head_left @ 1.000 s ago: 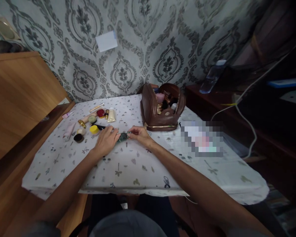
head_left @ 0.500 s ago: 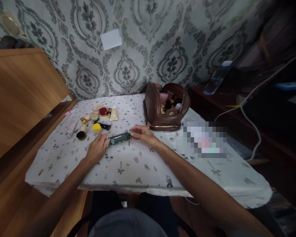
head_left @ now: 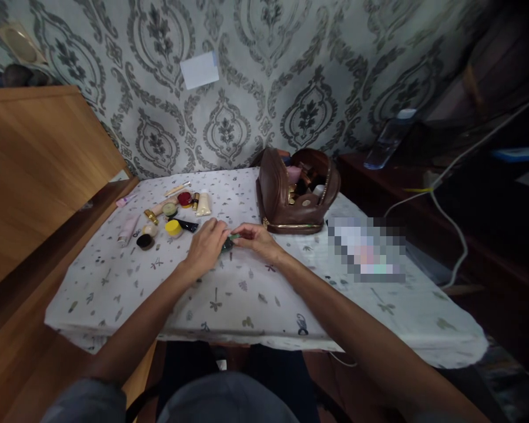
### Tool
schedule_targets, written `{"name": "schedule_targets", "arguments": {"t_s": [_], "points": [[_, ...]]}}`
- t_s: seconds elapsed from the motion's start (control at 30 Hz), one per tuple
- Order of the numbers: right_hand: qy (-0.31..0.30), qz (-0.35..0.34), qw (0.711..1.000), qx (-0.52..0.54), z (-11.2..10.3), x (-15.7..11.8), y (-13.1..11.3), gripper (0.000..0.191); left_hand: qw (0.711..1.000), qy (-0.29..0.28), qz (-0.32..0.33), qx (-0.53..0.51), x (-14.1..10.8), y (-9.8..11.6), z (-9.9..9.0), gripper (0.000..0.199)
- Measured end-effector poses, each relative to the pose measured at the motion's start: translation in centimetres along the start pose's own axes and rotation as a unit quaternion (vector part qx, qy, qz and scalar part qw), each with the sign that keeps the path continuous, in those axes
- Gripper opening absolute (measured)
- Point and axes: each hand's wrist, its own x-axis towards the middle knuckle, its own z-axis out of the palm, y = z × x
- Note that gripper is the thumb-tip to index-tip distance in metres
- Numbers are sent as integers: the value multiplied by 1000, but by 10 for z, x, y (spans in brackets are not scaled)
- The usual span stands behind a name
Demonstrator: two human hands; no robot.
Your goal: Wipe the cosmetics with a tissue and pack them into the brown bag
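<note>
A dark green bottle (head_left: 226,245) with a glossy surface is held above the printed tablecloth in the middle, most of it hidden behind my left hand. My left hand (head_left: 208,244) is closed around its body. The fingertips of my right hand (head_left: 256,239) pinch its right end, close to the left fingertips. Left of my hands are a yellow-lidded jar (head_left: 173,228) and a black tube (head_left: 188,225). An opened brown leather cosmetic bag (head_left: 291,214), filled with makeup items, stands beyond my right hand.
Farther left lie a black-lidded jar (head_left: 144,241), a red-lidded jar (head_left: 185,200), a cream tube (head_left: 203,204) and a pink tube (head_left: 127,230). A blurred-out item (head_left: 365,249) lies at right. A clear water bottle (head_left: 388,141) and white cable (head_left: 464,241) are beyond the table.
My left hand has slid right along the green bottle towards my right hand and now covers most of it. The right hand stays almost in place.
</note>
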Motion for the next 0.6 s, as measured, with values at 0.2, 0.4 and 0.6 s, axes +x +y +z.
{"name": "schedule_targets", "arguments": {"t_s": [0.2,0.4,0.6], "points": [[-10,-11,1000,-14,-1,-1,2,41,992,-67,12,104,3,4,4,28],[-13,16,999,-29,-2,-1,4,40,983,-92,-5,157,-15,-9,-6,29],[-16,18,999,-30,-2,-2,3,38,979,-90,-21,182,-36,-27,-13,29]]}}
